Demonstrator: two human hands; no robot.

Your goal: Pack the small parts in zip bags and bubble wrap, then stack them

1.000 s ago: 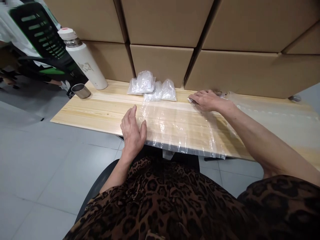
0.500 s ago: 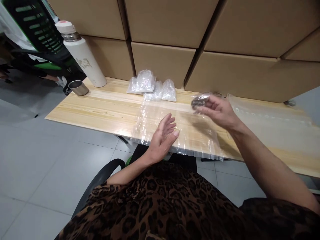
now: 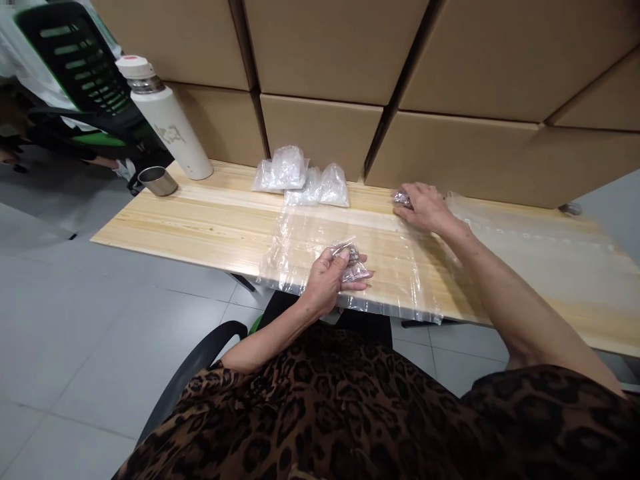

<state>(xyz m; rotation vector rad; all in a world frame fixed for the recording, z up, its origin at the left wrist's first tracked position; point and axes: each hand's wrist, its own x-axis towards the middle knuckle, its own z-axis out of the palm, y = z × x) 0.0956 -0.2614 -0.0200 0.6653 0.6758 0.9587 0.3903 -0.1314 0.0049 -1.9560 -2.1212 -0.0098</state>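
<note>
A small clear plastic packet point(image 3: 355, 260) with dark and silvery contents rests in my left hand point(image 3: 324, 279), the thumb pressed on top of it. That hand is above a large clear plastic bag point(image 3: 390, 267) lying flat on the wooden table. Farther back, near the cardboard boxes, my right hand point(image 3: 425, 205) is curled around another small dark packet point(image 3: 401, 199) on the table. What exactly the packets contain is too small to make out. Several filled clear plastic bags point(image 3: 305, 177) sit behind the flat bag.
Stacked cardboard boxes point(image 3: 320, 133) line the back of the wooden table point(image 3: 165, 227). A white thermos point(image 3: 173, 130) and its steel cup point(image 3: 157, 181) stand at the left end. More plastic sheeting point(image 3: 540, 253) lies at right. An office chair point(image 3: 75, 67) with a seated person is far left.
The packet that my right hand held is now in my left hand, which has closed on it. My right hand has moved back to another packet near the boxes.
</note>
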